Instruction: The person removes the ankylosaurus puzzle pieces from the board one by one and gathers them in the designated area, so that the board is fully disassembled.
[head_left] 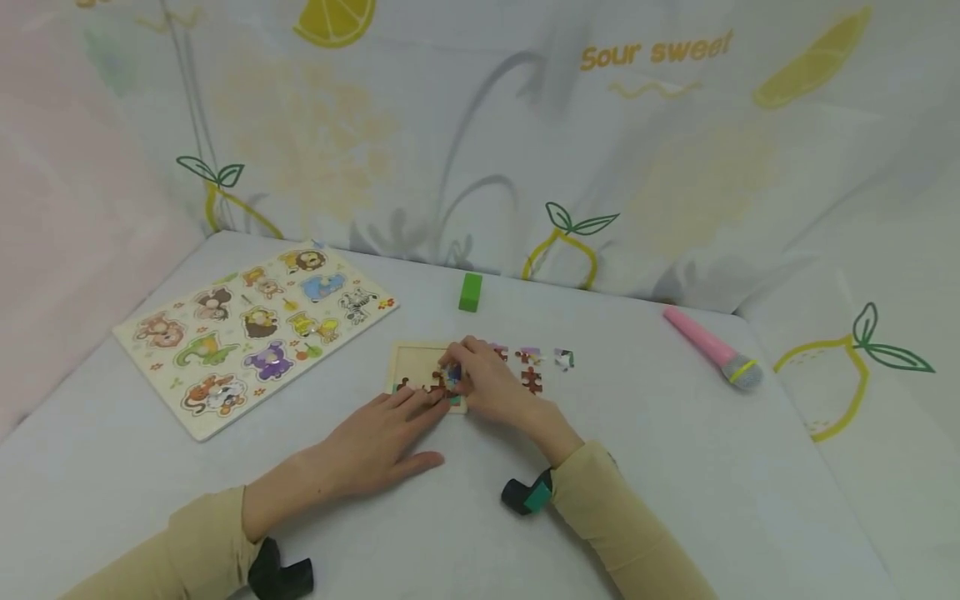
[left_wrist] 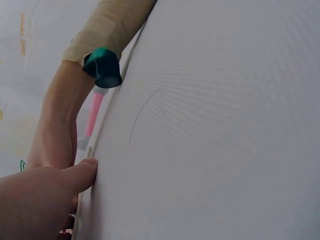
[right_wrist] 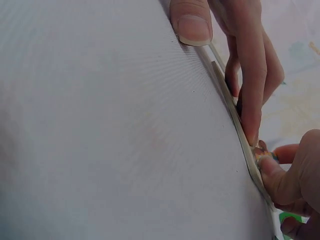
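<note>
A small wooden puzzle tray (head_left: 415,362) lies on the white table in front of the person, with brown jigsaw pieces along its near part. The left hand (head_left: 375,442) reaches in from the left, its extended fingertips pressing on those pieces, thumb spread on the near side. Between thumb and fingers, the right hand (head_left: 487,385) pinches a jigsaw piece (head_left: 453,374) over the tray's right side. In the right wrist view, that piece (right_wrist: 261,149) shows colourful printing, right beside a left fingertip. Several loose jigsaw pieces (head_left: 531,380) lie right of the tray, partly behind the right hand.
A wooden animal puzzle board (head_left: 232,333) lies at the left. Behind the tray stands a green block (head_left: 470,292). On the right rests a pink toy microphone (head_left: 705,343). A printed cloth (head_left: 480,125) hangs along the table's back edge.
</note>
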